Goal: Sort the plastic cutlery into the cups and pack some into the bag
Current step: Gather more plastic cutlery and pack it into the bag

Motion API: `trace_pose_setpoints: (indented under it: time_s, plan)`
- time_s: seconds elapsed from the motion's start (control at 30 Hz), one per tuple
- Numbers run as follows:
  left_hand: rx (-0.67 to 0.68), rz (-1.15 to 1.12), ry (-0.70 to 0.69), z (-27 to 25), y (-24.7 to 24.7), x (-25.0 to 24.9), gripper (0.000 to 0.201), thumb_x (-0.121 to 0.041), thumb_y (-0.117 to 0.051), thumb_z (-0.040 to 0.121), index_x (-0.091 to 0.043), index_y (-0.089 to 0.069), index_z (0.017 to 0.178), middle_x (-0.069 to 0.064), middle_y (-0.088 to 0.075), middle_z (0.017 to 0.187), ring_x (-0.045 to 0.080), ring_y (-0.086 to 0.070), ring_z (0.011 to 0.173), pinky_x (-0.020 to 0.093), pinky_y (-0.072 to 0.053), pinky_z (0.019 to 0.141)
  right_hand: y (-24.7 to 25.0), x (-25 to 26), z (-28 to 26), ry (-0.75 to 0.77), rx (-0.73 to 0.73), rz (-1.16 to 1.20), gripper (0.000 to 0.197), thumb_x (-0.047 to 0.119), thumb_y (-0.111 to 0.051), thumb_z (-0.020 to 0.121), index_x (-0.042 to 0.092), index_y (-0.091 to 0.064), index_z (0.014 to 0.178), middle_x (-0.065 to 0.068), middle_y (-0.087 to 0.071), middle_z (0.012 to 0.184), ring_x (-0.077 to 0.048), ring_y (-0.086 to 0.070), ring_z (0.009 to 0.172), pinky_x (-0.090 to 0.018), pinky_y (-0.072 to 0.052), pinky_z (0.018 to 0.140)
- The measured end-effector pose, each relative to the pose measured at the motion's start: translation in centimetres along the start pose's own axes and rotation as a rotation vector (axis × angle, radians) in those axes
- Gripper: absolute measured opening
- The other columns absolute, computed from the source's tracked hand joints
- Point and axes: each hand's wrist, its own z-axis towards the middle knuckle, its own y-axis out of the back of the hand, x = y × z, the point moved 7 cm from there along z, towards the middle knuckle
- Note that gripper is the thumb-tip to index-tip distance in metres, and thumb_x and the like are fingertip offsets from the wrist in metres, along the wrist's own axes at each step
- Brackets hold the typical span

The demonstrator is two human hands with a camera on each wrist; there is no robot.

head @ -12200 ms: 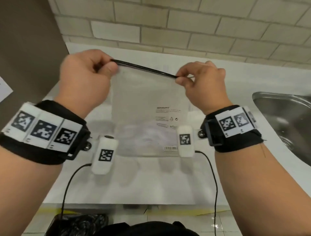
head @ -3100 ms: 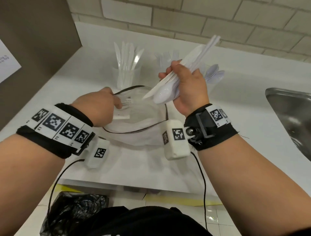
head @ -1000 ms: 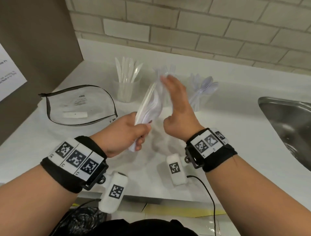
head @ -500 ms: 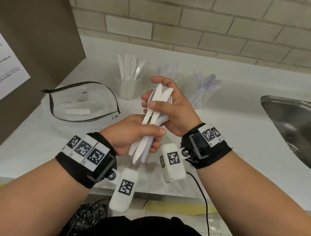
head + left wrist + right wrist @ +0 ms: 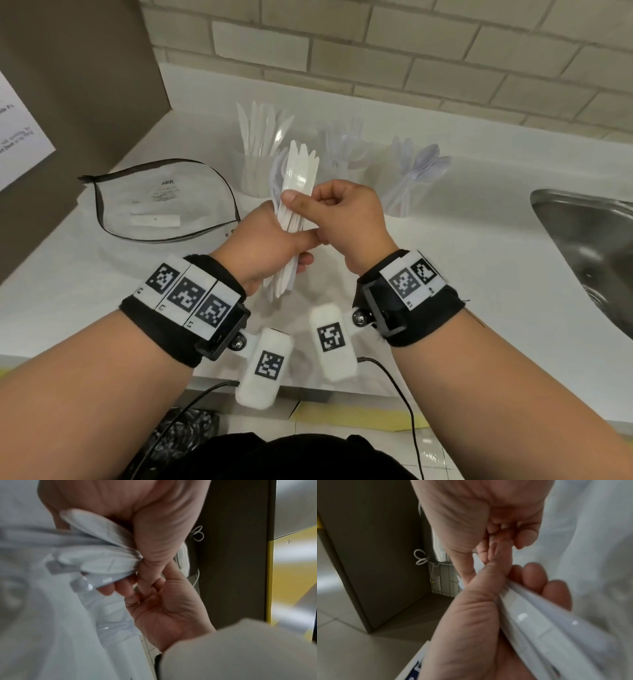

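Holding: left hand gripped cutlery bundle, centre frame.
Change: right hand went from spread to pinching it.
Bag: open, left; packing next.

Left hand and right hand together, fingers curled, wrists raised.

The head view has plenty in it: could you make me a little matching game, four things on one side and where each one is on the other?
Things:
1. bundle of cutlery
2. bag
3. cup of knives
4. sink

Places:
A. lying flat on the counter, at the left
B. far right, set into the counter
C. held in both hands
D. standing by the wall, behind the hands

Pairs: 1-C, 2-A, 3-D, 4-B
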Motion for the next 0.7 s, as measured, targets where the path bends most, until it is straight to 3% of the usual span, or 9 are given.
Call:
trace_pose_setpoints:
  time_s: [0.1,0.17,0.23,0.33,0.43,0.53,0.6,0.7]
  plan:
    - [0.041,-0.074,0.019,0.1,-0.5,-0.1,0.027,-0.007,-0.072,0.081,-0.016,-0.063,0.104,0.002,-0.064,0.075,0.013,-0.061,0.057,0.032,-0.056,0.061,-0.2,0.0,0.2,-0.029,0.042,0.074,0.024,0.027,-0.076,0.08,0.006,-0.064,0.08,-0.008,-0.06,0.072,-0.014,-0.055,0.059,-0.03,-0.048,0.058]
    - [0.051,-0.165,0.062,0.2,-0.4,0.1,0.035,-0.01,-0.073,0.078,-0.012,-0.06,0.11,0.002,-0.065,0.073,0.013,-0.061,0.057,0.031,-0.056,0.059,-0.3,0.0,0.4,-0.047,0.07,0.113,0.026,0.025,-0.07,0.086,0.0,-0.063,0.087,-0.019,-0.063,0.08,-0.023,-0.06,0.065,-0.04,-0.055,0.065]
    - [0.072,-0.239,0.09,0.2,-0.5,0.3,0.039,-0.019,-0.072,0.075,-0.011,-0.061,0.111,0.0,-0.068,0.072,0.012,-0.062,0.059,0.029,-0.056,0.06,-0.2,-0.3,0.6,-0.071,0.075,0.118,0.029,0.026,-0.065,0.088,-0.002,-0.06,0.093,-0.021,-0.063,0.084,-0.03,-0.061,0.074,-0.05,-0.056,0.071]
    - [0.08,-0.284,0.105,0.3,-0.5,0.7,0.041,-0.028,-0.067,0.078,-0.01,-0.062,0.115,0.002,-0.068,0.078,0.012,-0.063,0.064,0.029,-0.055,0.063,-0.2,-0.7,0.5,-0.11,0.105,0.159,0.026,0.025,-0.059,0.093,0.0,-0.057,0.101,-0.016,-0.061,0.087,-0.031,-0.062,0.077,-0.044,-0.053,0.064]
    - [0.071,-0.318,0.115,0.5,-0.6,0.9,0.032,-0.024,-0.061,0.088,-0.008,-0.062,0.115,0.005,-0.067,0.082,0.013,-0.063,0.067,0.029,-0.056,0.062,-0.2,-0.6,0.3,-0.138,0.137,0.242,0.025,0.018,-0.051,0.098,-0.001,-0.056,0.113,-0.015,-0.064,0.092,-0.026,-0.062,0.075,-0.032,-0.05,0.056]
    - [0.072,-0.335,0.113,0.6,-0.7,1.0,0.033,-0.024,-0.058,0.09,-0.007,-0.062,0.118,0.008,-0.067,0.086,0.016,-0.063,0.07,0.029,-0.057,0.062,-0.2,-0.6,0.2,-0.169,0.142,0.313,0.028,0.017,-0.045,0.101,0.0,-0.053,0.122,-0.017,-0.065,0.1,-0.026,-0.063,0.077,-0.028,-0.05,0.051]
    - [0.071,-0.353,0.117,0.8,-0.7,1.1,0.035,-0.026,-0.057,0.092,-0.007,-0.062,0.12,0.009,-0.068,0.091,0.017,-0.065,0.072,0.028,-0.058,0.064,0.1,-0.7,0.3,-0.187,0.106,0.38,0.027,0.017,-0.042,0.102,0.0,-0.05,0.122,-0.016,-0.066,0.096,-0.028,-0.064,0.079,-0.034,-0.053,0.057]
    - [0.038,-0.375,0.114,1.1,-0.5,1.2,0.031,-0.025,-0.055,0.093,-0.006,-0.064,0.116,0.008,-0.069,0.09,0.017,-0.065,0.07,0.028,-0.056,0.06,1.3,-0.7,0.8,-0.175,-0.013,0.471,0.022,0.015,-0.038,0.103,0.003,-0.045,0.119,-0.01,-0.065,0.078,-0.026,-0.064,0.074,-0.043,-0.056,0.076]
